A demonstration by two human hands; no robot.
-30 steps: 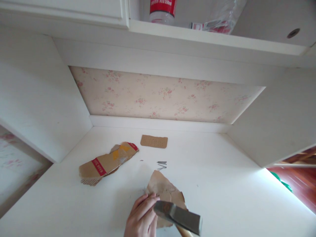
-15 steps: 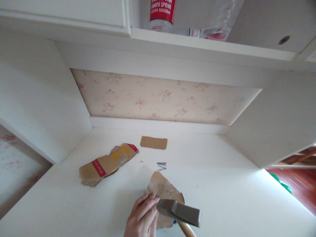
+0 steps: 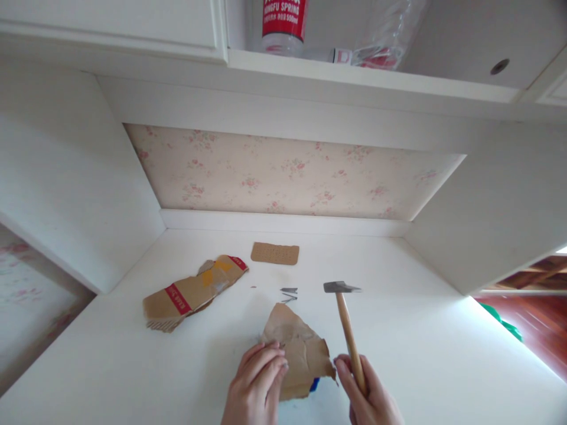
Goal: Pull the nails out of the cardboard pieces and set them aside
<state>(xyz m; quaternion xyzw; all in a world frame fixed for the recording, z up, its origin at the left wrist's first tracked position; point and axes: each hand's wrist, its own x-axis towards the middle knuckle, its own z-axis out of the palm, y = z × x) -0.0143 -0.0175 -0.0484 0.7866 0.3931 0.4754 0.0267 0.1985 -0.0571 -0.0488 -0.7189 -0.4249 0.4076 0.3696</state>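
at the back of the white table (image 3: pixel 420 336), floral wallpaper (image 3: pixel 295 171); above it, a shelf (image 3: pixel 376 75) with a red-labelled bottle (image 3: pixel 284 23). taking the torn cardboard (image 3: pixel 305 361), flat on the table, as clock centre: at eight o'clock, the left hand (image 3: pixel 256 383), with fingers bent together on its edge; cannot tell if gripping something. at four, the right hand (image 3: pixel 377 396), with fingers wrapped around the wooden handle of the hammer (image 3: pixel 348 335), head toward one o'clock. at twelve, just beside the cardboard, a few thin nails (image 3: pixel 290 290). at ten, a red-banded cardboard strip (image 3: pixel 199 293).
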